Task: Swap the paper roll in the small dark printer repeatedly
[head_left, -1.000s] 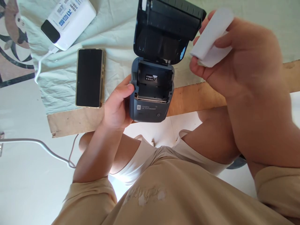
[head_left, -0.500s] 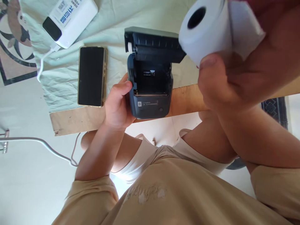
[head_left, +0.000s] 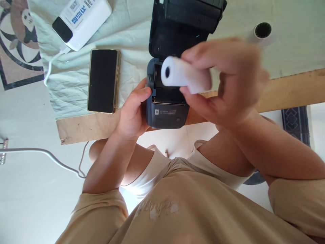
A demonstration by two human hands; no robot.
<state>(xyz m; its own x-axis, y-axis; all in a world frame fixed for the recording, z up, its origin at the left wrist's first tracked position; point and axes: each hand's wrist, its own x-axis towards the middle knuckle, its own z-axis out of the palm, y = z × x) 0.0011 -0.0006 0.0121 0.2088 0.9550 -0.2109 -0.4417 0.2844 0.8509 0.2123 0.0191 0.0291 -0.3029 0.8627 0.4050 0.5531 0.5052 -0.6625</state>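
A dark portable label printer (head_left: 164,117) stands at the table's front edge with its lid (head_left: 177,37) swung back, away from me. My left hand (head_left: 133,112) grips the printer's left side, thumb on the rim by the open bay. Between the thumb and fingers of my right hand (head_left: 228,78) is a white paper roll (head_left: 175,73) with a dark core hole facing left. The roll hovers over the printer's bay, tilted slightly, and hides part of it. Motion blurs the right hand.
A phone (head_left: 103,81) with a dark screen lies left of the printer. Behind it a white power bank (head_left: 82,23) has a white cable (head_left: 49,69) plugged in. At the right stands a white cylinder with a dark round opening (head_left: 263,30). A wooden edge (head_left: 86,128) borders the green cloth.
My right hand has brought the paper roll down and left, over the printer. The lid now leans farther back. The white cylinder at the right has come into view.
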